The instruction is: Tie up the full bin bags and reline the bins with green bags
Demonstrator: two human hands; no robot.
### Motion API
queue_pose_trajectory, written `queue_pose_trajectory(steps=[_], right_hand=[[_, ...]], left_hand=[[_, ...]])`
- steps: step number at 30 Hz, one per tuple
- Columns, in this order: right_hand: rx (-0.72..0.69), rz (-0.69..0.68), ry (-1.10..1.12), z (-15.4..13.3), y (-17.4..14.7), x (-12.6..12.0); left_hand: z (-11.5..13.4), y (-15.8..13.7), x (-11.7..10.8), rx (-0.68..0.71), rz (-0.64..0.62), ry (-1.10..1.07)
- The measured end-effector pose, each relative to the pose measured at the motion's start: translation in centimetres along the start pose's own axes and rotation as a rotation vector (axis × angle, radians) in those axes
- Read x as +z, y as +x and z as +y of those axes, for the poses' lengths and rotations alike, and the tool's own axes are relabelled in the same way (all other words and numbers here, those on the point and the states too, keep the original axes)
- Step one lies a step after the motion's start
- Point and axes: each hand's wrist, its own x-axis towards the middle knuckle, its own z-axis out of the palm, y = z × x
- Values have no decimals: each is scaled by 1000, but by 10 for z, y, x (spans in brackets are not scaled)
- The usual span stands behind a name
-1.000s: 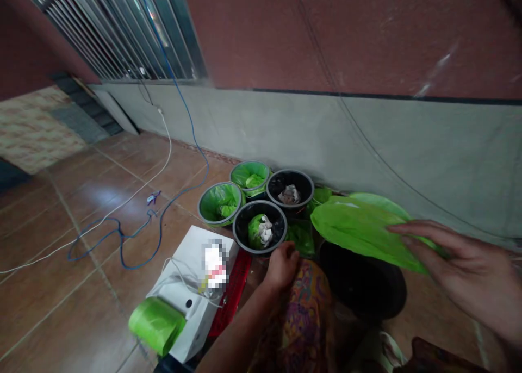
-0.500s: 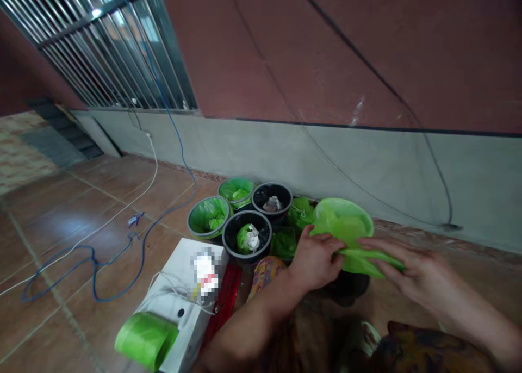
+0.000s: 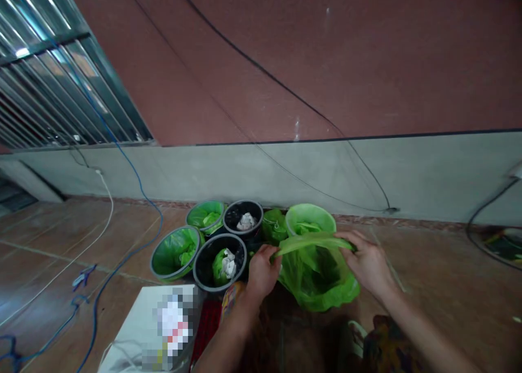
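Observation:
A thin green plastic bag (image 3: 314, 286) hangs between my hands, its mouth spread and its upper edge stretched into a band. My left hand (image 3: 263, 269) is closed on the band's left end. At the other end, my right hand (image 3: 362, 259) pinches the same edge. The bag's lower part droops over something dark, which I cannot make out. Just behind it stands a light green tub (image 3: 310, 212) with green plastic inside. Left of my left hand is a black bin (image 3: 220, 288) holding a green bundle and crumpled white paper.
More lined bins stand by the wall: a green-lined bin (image 3: 157, 272), another green-lined bin (image 3: 191, 226) and a black-lined bin (image 3: 261, 223). A white box (image 3: 136, 313) lies at lower left. A blue cable (image 3: 138, 248) crosses the tiled floor.
My hands have moved apart, and the green bag, earlier bunched between them, now hangs with its mouth spread. The view has shifted to the right.

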Motion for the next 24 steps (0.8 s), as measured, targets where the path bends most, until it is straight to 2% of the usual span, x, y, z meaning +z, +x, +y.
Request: queue_pose_trajectory(steps=[2,4,7,9,12,15,18,20,24], right_hand=[[68,-5,79,9,0,17],[142,-58,126,23,-3,31],[255,-239,86,44,-11,44],[283,-384,34,51,-16,46],[248,-515,73,52,-20,45],[262,-553,176,49,-18,43],[312,-523,298,50,-12,43],[374,-416,381,52,-8,44],[575,-115,554,49,1,45]], left_hand=[[-7,5,7,-66,-60,39],[-13,11,12,-123,-58,91],[-22,19,16,-170,18,132],[-29,25,19,-188,81,125],[-41,33,27,-227,176,11],[-54,39,36,-330,199,-243],[-62,44,43,-424,172,-492],[-62,44,44,-425,145,-563],[-54,41,44,-298,25,-425]])
